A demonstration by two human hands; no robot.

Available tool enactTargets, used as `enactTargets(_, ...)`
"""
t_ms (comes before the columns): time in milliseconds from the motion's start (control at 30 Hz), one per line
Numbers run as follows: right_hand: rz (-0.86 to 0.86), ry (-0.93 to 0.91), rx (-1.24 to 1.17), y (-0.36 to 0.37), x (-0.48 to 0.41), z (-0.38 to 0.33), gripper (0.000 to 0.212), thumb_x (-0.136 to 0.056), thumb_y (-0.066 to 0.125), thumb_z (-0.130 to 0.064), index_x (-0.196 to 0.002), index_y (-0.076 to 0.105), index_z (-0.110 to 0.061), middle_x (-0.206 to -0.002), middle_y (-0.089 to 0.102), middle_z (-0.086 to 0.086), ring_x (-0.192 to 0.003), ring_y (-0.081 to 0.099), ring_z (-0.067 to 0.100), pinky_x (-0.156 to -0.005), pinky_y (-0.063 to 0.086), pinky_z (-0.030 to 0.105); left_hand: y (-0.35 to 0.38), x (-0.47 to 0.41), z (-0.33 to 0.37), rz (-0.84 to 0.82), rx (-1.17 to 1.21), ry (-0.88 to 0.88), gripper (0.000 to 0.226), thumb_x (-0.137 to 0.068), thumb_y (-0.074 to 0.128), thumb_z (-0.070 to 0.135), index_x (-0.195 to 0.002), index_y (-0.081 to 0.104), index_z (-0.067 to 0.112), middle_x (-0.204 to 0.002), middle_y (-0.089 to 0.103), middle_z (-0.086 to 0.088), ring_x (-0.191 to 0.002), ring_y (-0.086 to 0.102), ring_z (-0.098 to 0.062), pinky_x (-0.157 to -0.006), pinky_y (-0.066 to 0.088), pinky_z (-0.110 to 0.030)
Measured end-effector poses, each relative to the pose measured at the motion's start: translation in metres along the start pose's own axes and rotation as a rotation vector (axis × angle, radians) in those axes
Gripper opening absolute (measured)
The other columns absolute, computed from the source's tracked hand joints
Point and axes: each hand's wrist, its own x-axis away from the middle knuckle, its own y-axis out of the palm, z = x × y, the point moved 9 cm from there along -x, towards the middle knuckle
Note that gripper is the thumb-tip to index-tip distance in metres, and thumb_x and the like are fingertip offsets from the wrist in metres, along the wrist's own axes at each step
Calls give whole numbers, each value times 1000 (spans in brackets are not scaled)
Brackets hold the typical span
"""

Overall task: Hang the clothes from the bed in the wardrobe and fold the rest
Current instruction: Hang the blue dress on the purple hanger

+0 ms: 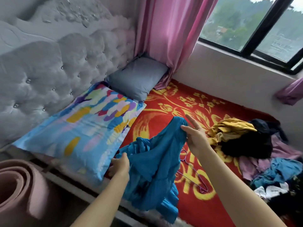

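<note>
A crinkled blue garment (155, 164) hangs between my two hands above the bed's near edge. My left hand (119, 166) grips its lower left part with curled fingers. My right hand (195, 136) pinches its upper end with the thumb, the other fingers stretched out. A thin purple wire hanger (195, 174) lies on the red and yellow blanket (172, 105), partly hidden behind the garment. A pile of clothes (255, 145) in yellow, black, mauve and blue lies on the bed's right side.
A multicoloured pillow (78, 133) and a grey pillow (137, 77) lean against the tufted grey headboard (41, 76). Pink curtains (165, 35) hang by the window (255, 25). A rolled pink mat (18, 187) stands at the lower left beside the bed.
</note>
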Motion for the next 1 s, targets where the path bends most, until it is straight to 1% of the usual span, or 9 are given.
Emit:
enactTargets(100, 1, 7, -10, 6, 1, 5, 47, -87, 53, 8, -121, 57, -25, -99, 67, 11, -87, 64, 21, -70, 55, 27, 41, 24, -49, -348, 446, -339, 57, -89, 49, 54, -117, 54, 5, -125, 56, -19, -111, 54, -35, -94, 41, -45)
enactTargets(167, -2, 20, -6, 8, 3, 10, 46, -88, 52, 7, -121, 57, -24, -96, 67, 10, -87, 64, 22, -74, 53, 30, 52, 41, -54, -525, 455, -483, 69, -80, 43, 73, -107, 58, 11, -116, 61, -13, -104, 56, -29, -87, 39, -41)
enactTargets(300, -4, 28, 1, 3, 8, 14, 42, -87, 53, 5, -115, 61, -25, -94, 69, 7, -88, 64, 22, -78, 53, 33, 54, 26, -7, -563, 610, -261, 51, -85, 47, 65, -96, 62, 17, -94, 64, 0, -76, 60, -21, -57, 44, -30)
enactTargets(467, 96, 41, -10, -37, 11, 30, 41, -87, 55, 4, -113, 63, -26, -97, 69, 1, -82, 69, 15, -62, 56, 26, 29, 8, 35, -448, 732, 41, 12, -94, 53, 15, -82, 57, 16, -88, 61, -11, -72, 58, -20, -61, 45, -29)
enactTargets(633, 344, 230, 62, -116, 20, 117, 45, -87, 51, 7, -124, 57, -18, -117, 59, 8, -99, 58, 23, -67, 48, 29, 27, 12, 26, -333, 367, 137, 23, -88, 58, 8, -68, 50, 17, -72, 56, -4, -67, 52, -18, -65, 41, -29)
enactTargets(733, 462, 354, 52, -148, 21, 161, 46, -87, 49, 8, -126, 57, -13, -96, 61, 7, -81, 54, 17, -63, 43, 28, 31, 9, 11, -267, 216, 134, 30, -86, 59, 2, -63, 45, 15, -65, 43, -8, -58, 40, -21, -56, 33, -28)
enactTargets(767, 480, 384, 48, -156, 18, 169, 44, -87, 48, 8, -124, 58, -12, -92, 60, 6, -76, 52, 15, -62, 42, 28, 33, 6, 6, -246, 173, 137, 30, -85, 58, -1, -64, 43, 14, -65, 39, -9, -58, 36, -21, -57, 30, -30)
enactTargets(867, 475, 434, 30, -170, 4, 186, 40, -86, 46, 12, -112, 62, -15, -107, 60, 5, -79, 53, 13, -60, 41, 27, 41, -1, 6, -156, 4, 231, 39, -80, 52, -10, -59, 32, 16, -63, 27, -4, -61, 25, -15, -56, 20, -30)
enactTargets(1000, 415, 466, 78, -183, -19, 198, 41, -84, 49, 11, -110, 63, -17, -104, 62, 1, -75, 52, 14, -55, 38, 24, 62, 2, 27, -57, -294, 427, 42, -83, 54, -3, -59, 37, 26, -62, 36, 6, -56, 31, -13, -52, 24, -24)
